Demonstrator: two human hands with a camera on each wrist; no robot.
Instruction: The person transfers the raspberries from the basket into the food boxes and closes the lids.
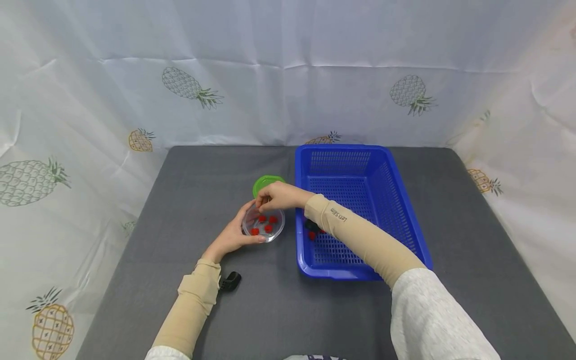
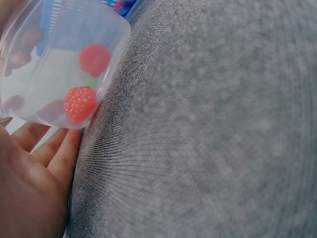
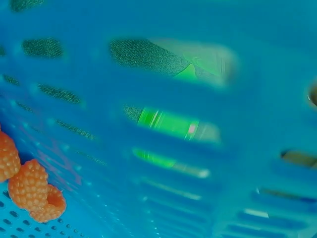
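My left hand point(image 1: 231, 234) grips a clear plastic cup point(image 1: 281, 226) from the left, thumb along the near side and fingers at the far side. Several red raspberries point(image 1: 268, 228) lie at the bottom of the cup; two show through its wall in the left wrist view, one raspberry point(image 2: 80, 104) close to my fingers. Over the cup's far rim hovers my right hand point(image 1: 281, 195), fingers bent downward with the tips close together. I cannot tell whether anything is between them. Just behind that hand lies a green lid point(image 1: 262, 184), partly covered by it.
A blue slotted basket point(image 1: 416, 230) stands right of the cup, with my right forearm crossing over its wall. Inside its left side are more raspberries point(image 1: 312, 235), seen closer as orange-toned raspberries point(image 3: 28, 186) in the right wrist view. The grey table point(image 1: 180, 200) backs onto a pineapple-print curtain point(image 1: 252, 100).
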